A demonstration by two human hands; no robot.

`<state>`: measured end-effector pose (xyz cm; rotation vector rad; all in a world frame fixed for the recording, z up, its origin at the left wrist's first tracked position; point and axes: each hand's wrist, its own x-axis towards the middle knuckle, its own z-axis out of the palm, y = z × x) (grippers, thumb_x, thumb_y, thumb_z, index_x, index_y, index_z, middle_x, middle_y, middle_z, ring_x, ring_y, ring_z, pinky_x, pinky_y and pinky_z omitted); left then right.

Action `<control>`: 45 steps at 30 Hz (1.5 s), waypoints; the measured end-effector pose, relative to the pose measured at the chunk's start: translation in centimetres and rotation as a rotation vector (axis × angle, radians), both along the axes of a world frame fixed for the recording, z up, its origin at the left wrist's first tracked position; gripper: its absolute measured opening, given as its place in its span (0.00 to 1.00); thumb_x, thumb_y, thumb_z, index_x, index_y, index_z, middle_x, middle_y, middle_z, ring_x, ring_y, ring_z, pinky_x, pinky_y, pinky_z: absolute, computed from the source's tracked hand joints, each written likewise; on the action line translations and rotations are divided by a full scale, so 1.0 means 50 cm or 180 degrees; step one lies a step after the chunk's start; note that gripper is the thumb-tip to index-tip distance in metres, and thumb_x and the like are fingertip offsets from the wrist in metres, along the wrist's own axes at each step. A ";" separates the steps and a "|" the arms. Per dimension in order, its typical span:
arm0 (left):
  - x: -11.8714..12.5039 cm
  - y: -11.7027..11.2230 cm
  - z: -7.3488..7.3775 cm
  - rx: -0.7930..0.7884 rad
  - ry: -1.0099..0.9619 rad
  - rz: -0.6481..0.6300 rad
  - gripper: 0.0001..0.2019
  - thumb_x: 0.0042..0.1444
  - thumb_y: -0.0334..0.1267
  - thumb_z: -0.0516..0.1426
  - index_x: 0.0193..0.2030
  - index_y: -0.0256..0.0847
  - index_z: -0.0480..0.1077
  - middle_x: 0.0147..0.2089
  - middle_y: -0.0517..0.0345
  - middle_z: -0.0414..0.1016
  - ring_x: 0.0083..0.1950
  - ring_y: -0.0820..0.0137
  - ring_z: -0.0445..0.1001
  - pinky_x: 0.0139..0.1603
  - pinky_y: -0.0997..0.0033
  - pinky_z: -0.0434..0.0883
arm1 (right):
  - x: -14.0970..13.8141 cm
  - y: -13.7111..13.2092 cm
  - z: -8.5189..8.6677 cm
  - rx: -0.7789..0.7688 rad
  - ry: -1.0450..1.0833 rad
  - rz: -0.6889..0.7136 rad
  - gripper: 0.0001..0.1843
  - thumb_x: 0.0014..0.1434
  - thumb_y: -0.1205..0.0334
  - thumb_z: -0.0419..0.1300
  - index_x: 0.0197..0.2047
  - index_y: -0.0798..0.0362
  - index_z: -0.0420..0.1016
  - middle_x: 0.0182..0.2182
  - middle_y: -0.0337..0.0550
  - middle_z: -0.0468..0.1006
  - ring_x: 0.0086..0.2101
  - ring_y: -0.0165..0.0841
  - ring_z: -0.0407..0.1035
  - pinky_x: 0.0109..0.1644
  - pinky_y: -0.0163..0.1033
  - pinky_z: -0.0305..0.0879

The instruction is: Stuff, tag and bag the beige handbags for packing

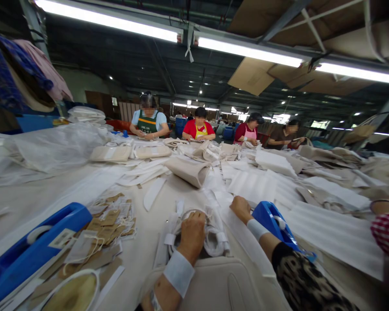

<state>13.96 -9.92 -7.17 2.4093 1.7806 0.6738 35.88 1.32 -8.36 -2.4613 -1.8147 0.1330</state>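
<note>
A beige handbag lies on the table in front of me. At its far end is a coiled strap in white wrapping, bent into loops. My left hand is closed over the middle of this strap, its fingertips partly hidden. Farther right, my right hand is closed, with its fingers curled at the edge of white foam sheeting; whatever it may hold is hidden. A pale band circles each wrist. Just right of that hand stands a blue tape dispenser.
Another blue tape dispenser sits left, beside a pile of brown tags and a round tape roll. Foam sheets and beige bags cover the far side. Several people work opposite; a checked sleeve reaches in at right.
</note>
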 end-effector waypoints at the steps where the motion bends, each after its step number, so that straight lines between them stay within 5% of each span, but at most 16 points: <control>1: 0.000 0.000 0.000 0.0010 -0.0023 -0.0011 0.16 0.56 0.21 0.48 0.42 0.38 0.72 0.45 0.47 0.76 0.48 0.58 0.73 0.46 0.63 0.68 | 0.005 0.002 0.006 -0.0096 0.0084 -0.0039 0.15 0.64 0.56 0.59 0.49 0.57 0.72 0.46 0.47 0.75 0.44 0.36 0.72 0.47 0.46 0.72; 7: -0.001 0.000 0.000 0.0093 -0.0150 -0.0015 0.15 0.55 0.21 0.48 0.41 0.38 0.71 0.44 0.48 0.75 0.47 0.58 0.73 0.46 0.61 0.70 | 0.030 -0.010 0.040 -0.0360 0.0513 0.0150 0.14 0.65 0.54 0.58 0.46 0.57 0.73 0.42 0.44 0.76 0.39 0.33 0.73 0.43 0.43 0.73; 12: 0.002 0.005 -0.004 0.0490 -0.0518 -0.0161 0.17 0.57 0.23 0.48 0.51 0.37 0.69 0.51 0.47 0.70 0.53 0.59 0.69 0.54 0.60 0.69 | 0.007 -0.067 0.099 0.0143 0.0513 0.0481 0.11 0.66 0.60 0.55 0.44 0.58 0.73 0.40 0.45 0.77 0.40 0.35 0.72 0.43 0.43 0.70; 17: -0.001 0.009 -0.002 0.1177 -0.1240 -0.0844 0.33 0.55 0.26 0.53 0.68 0.40 0.52 0.70 0.45 0.51 0.69 0.57 0.51 0.69 0.51 0.55 | -0.092 -0.195 0.167 0.0515 0.0692 0.1606 0.15 0.59 0.73 0.53 0.43 0.50 0.78 0.37 0.40 0.80 0.40 0.32 0.72 0.45 0.34 0.62; 20: -0.005 0.010 0.002 0.1129 -0.1305 -0.1336 0.24 0.48 0.24 0.53 0.53 0.41 0.67 0.69 0.49 0.55 0.68 0.57 0.52 0.68 0.50 0.55 | -0.125 -0.276 0.193 0.0554 0.0960 0.2601 0.19 0.52 0.76 0.54 0.39 0.47 0.80 0.36 0.37 0.81 0.36 0.29 0.72 0.41 0.31 0.61; 22: -0.006 0.010 0.004 0.1005 -0.1249 -0.1469 0.16 0.43 0.21 0.53 0.39 0.41 0.69 0.66 0.52 0.60 0.67 0.57 0.53 0.67 0.51 0.56 | -0.109 -0.321 0.206 0.0743 0.1136 0.2829 0.18 0.52 0.76 0.52 0.37 0.51 0.80 0.33 0.40 0.80 0.33 0.30 0.72 0.38 0.32 0.61; 27: -0.006 0.009 0.006 0.1025 -0.1221 -0.1477 0.16 0.43 0.20 0.51 0.38 0.41 0.67 0.64 0.52 0.62 0.66 0.58 0.55 0.66 0.52 0.57 | 0.031 -0.427 0.197 0.0489 0.2220 0.1609 0.12 0.57 0.64 0.53 0.37 0.54 0.77 0.27 0.40 0.78 0.22 0.27 0.67 0.26 0.31 0.60; 31: -0.004 0.006 0.006 0.0987 -0.1014 -0.1592 0.14 0.48 0.22 0.51 0.39 0.41 0.67 0.64 0.49 0.62 0.65 0.57 0.56 0.64 0.53 0.59 | 0.163 -0.526 0.127 -0.0150 0.3064 0.0665 0.14 0.51 0.53 0.59 0.35 0.55 0.73 0.25 0.40 0.77 0.17 0.25 0.63 0.19 0.30 0.54; 34: 0.000 0.002 0.008 0.0994 -0.0803 -0.1653 0.15 0.49 0.21 0.51 0.42 0.40 0.67 0.65 0.48 0.61 0.65 0.56 0.55 0.64 0.51 0.58 | 0.216 -0.582 0.079 -0.1064 0.3380 0.0593 0.13 0.46 0.54 0.62 0.30 0.56 0.73 0.21 0.40 0.75 0.18 0.28 0.65 0.22 0.32 0.58; 37: 0.005 0.000 0.011 0.1012 -0.0684 -0.1677 0.16 0.50 0.20 0.50 0.43 0.40 0.67 0.65 0.48 0.61 0.64 0.56 0.56 0.63 0.51 0.59 | 0.187 -0.580 0.080 -0.1061 0.3024 0.0922 0.10 0.49 0.58 0.62 0.32 0.56 0.76 0.28 0.44 0.78 0.29 0.33 0.71 0.32 0.35 0.65; 41: 0.008 -0.004 0.016 0.0987 -0.0668 -0.1699 0.18 0.47 0.19 0.49 0.42 0.40 0.66 0.65 0.48 0.61 0.64 0.57 0.55 0.64 0.52 0.59 | 0.045 -0.480 0.123 0.0669 0.2703 0.1430 0.18 0.56 0.56 0.61 0.50 0.50 0.72 0.47 0.47 0.76 0.46 0.38 0.69 0.52 0.44 0.65; 45: 0.004 -0.004 0.016 0.1005 -0.0794 -0.1767 0.18 0.45 0.19 0.49 0.41 0.41 0.64 0.64 0.49 0.60 0.64 0.58 0.56 0.64 0.52 0.60 | -0.097 -0.359 0.123 0.1112 0.3190 0.1377 0.24 0.45 0.65 0.65 0.47 0.50 0.68 0.35 0.40 0.75 0.37 0.35 0.69 0.44 0.42 0.65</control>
